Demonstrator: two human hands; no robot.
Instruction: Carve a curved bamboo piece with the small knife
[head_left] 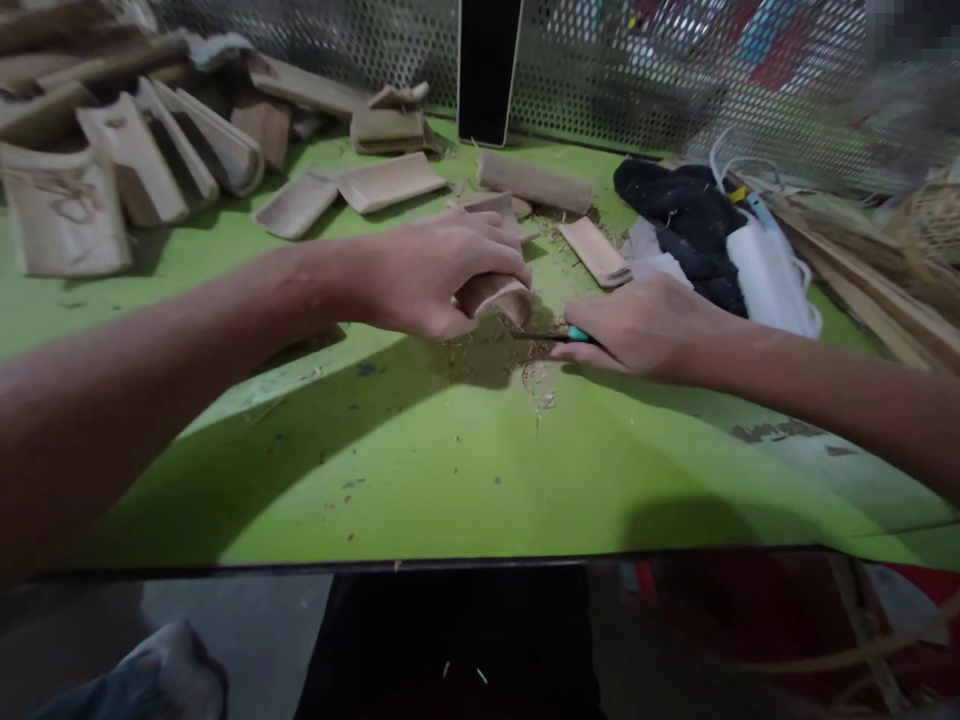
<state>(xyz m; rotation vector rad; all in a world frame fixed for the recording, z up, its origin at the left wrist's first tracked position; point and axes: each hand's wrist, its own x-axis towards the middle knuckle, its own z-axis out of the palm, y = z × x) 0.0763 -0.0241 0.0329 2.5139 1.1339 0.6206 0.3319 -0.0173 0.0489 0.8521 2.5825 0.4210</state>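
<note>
My left hand (442, 268) is wrapped over a curved piece of bamboo (496, 297), whose hollow end faces the table's front edge. Just to the right, my right hand (645, 325) grips a thin tool with a teal handle (577, 333). The tool's dark, narrow blade points left, close to the lower right edge of the bamboo; whether they touch is unclear. Wood shavings (541, 385) lie on the green table (450, 440) beneath and around the blade. The fingertips of my left hand are partly hidden behind the bamboo.
Many curved bamboo pieces (135, 160) are heaped at the back left, with several more (391, 183) behind my hands. A dark cloth (686, 220), a white mask (769, 275) and long strips (855, 270) lie right. A black upright panel (489, 70) stands before perforated metal (600, 80).
</note>
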